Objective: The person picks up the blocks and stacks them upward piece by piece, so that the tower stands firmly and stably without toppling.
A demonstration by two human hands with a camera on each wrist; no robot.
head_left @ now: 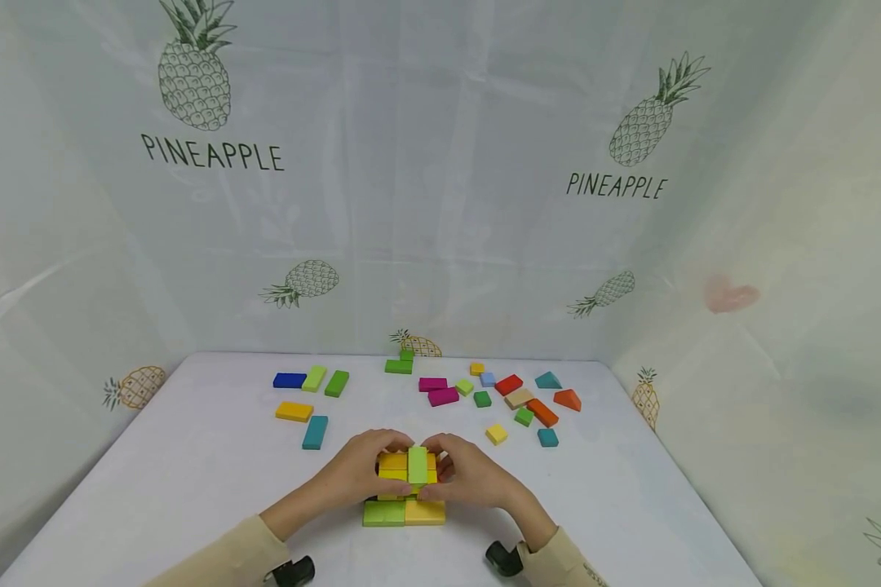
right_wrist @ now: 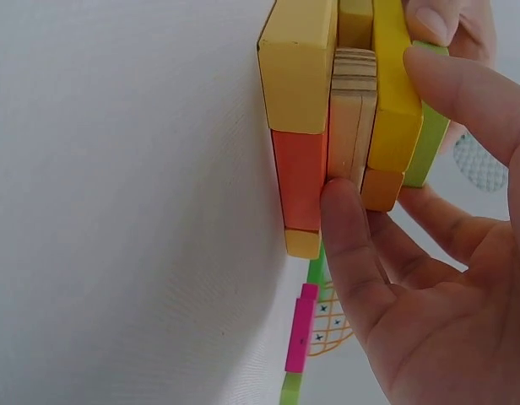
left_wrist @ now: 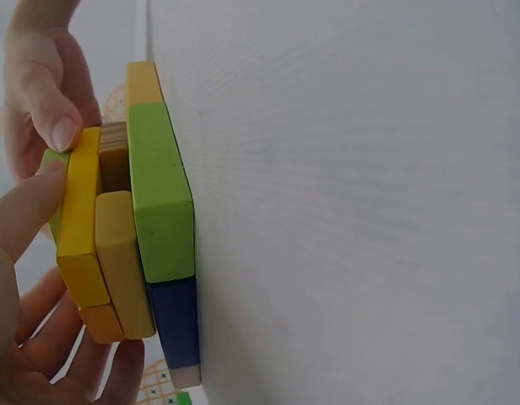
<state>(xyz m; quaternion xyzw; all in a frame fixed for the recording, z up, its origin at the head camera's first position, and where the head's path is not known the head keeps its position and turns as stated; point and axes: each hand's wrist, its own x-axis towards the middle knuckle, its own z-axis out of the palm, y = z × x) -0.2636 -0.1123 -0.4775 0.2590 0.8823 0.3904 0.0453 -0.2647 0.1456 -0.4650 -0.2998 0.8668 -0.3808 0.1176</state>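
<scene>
A layered stack of wooden blocks stands on the table before me, topped by a light green block [head_left: 417,466] over yellow blocks [head_left: 392,461]. My left hand [head_left: 352,469] and right hand [head_left: 477,473] hold this top block from either side, thumbs at its near end and fingers curled behind. In the bottom layer, a light green block [left_wrist: 163,198] lies beside a yellow block [head_left: 426,513]. Blue [left_wrist: 174,321] and orange-red [right_wrist: 300,179] blocks form the sides. A right fingertip touches a plain wooden block [right_wrist: 351,126] in the middle layer. The stack's far side is mostly hidden.
Loose blocks lie behind the stack: blue [head_left: 289,381], orange-yellow [head_left: 294,411] and teal [head_left: 315,432] ones at left. Magenta [head_left: 443,397], red [head_left: 509,385] and several others are scattered at right. A pineapple-print curtain [head_left: 426,204] hangs around the white table [head_left: 191,489].
</scene>
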